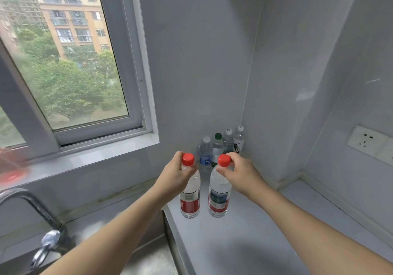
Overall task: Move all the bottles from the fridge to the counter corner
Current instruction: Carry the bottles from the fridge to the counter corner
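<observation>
1. Lower centre of frame: my left hand [177, 173] is curled round the neck of the left red-cap bottle [190, 198]; my right hand [238, 173] pinches the neck of the right red-cap bottle [219, 196]. Both bottles look set down on the counter [244, 243], upright, near each other.
2. Four bottles [221, 147] already stand in the corner, just behind.
3. Risk: pushing these two back too quickly could knock the rear row over, judging by the tight gap.
4. Risk: left bottle sits near the counter's left edge above the sink [148, 260]; a sideways nudge could tip it in.
5. Open room: counter toward lower right.
</observation>
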`<move>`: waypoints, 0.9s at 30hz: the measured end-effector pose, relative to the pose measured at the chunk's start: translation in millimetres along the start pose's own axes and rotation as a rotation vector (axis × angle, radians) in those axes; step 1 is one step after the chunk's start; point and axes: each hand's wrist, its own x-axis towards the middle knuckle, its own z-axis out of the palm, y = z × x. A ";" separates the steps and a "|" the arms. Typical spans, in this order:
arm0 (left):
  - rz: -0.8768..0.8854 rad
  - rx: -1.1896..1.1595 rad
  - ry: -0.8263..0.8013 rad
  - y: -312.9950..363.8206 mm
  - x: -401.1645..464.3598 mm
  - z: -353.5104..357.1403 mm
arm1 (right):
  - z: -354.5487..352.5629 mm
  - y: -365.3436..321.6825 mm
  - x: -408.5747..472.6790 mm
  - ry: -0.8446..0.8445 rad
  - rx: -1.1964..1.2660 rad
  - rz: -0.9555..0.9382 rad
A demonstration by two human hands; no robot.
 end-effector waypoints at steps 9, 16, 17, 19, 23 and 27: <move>-0.096 -0.036 0.058 -45.3 61.9 9.7 | 40.2 22.3 87.4 -0.104 -0.020 0.056; -0.161 -0.077 0.113 -84.5 124.2 25.6 | 75.6 49.7 161.1 -0.142 -0.011 0.073; -0.167 -0.085 0.119 -90.2 132.0 28.5 | 81.8 53.3 170.3 -0.142 -0.017 0.072; -0.173 -0.096 0.125 -97.4 142.6 32.2 | 89.6 57.2 181.8 -0.135 -0.013 0.069; -0.181 -0.089 0.124 -118.7 166.1 41.8 | 109.7 71.8 203.2 -0.113 0.031 0.044; -0.191 -0.063 0.108 -136.8 184.7 47.4 | 124.9 85.6 217.3 -0.089 0.045 0.042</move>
